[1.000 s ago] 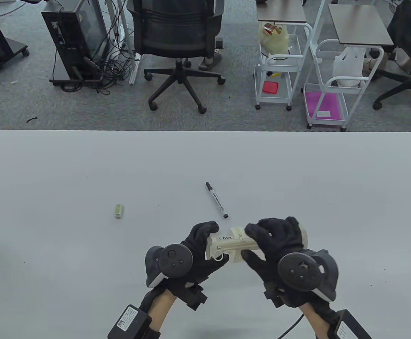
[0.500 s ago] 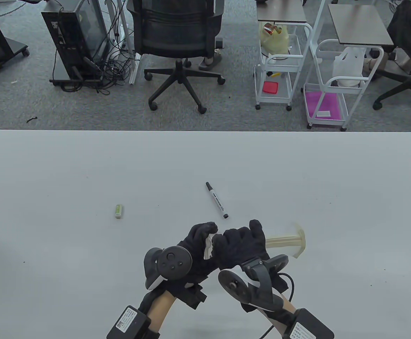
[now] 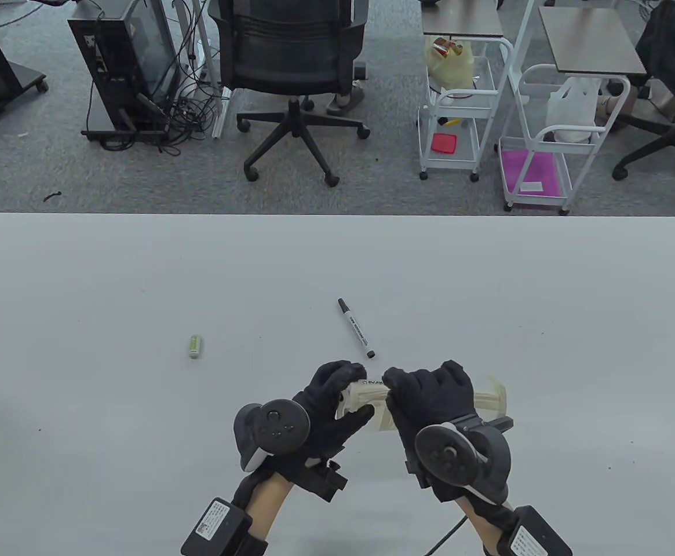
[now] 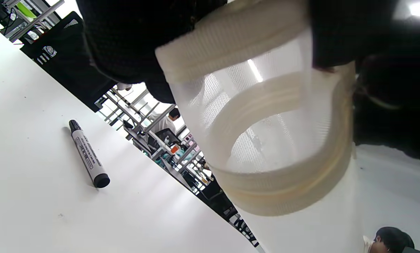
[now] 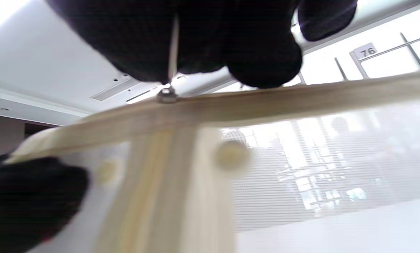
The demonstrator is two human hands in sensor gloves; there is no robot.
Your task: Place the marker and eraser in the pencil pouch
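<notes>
Both hands on the pouch

Our left hand [image 3: 328,405] grips the pencil pouch [image 3: 491,398] end; our right hand [image 3: 430,397], palm down, pinches its zipper pull [image 5: 167,94].

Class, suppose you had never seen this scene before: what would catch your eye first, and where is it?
First, the two black-gloved hands at the table's near edge: the left hand grips one end of a cream mesh pencil pouch, and the right hand pinches its zipper pull. Beyond them lies a black-capped marker; a small green eraser sits farther left.
</notes>
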